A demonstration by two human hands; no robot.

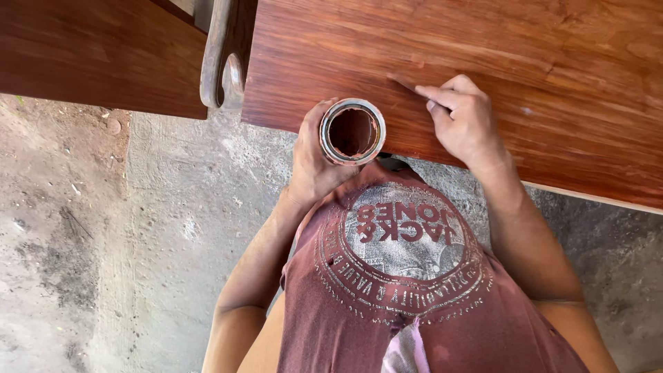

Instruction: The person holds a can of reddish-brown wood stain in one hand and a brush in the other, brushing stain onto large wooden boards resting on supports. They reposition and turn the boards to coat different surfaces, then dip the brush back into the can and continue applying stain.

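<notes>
**Open tin in one hand, thin stick in the other, at a red-brown board**

Nearest the camera is the person's maroon shirt with a round grey print, filling the lower middle of the view. Just above it the left hand is wrapped around a small round tin, open at the top, its inside coated a dark red-brown. The fingers curl round the tin's far side, and the tin sits at the near edge of the wooden board, overlapping that edge in the view.

Well to the right of that hand, the right hand rests on the board with its fingers pinched narrowly on a thin stick. The stick points away to the upper left of this hand and its tip lies on the board's surface.

The board is glossy and reddish, with long grain lines. Left of the left hand a curved, worn wooden piece stands between this board and another red-brown panel. Below both hands is rough grey concrete floor.
</notes>
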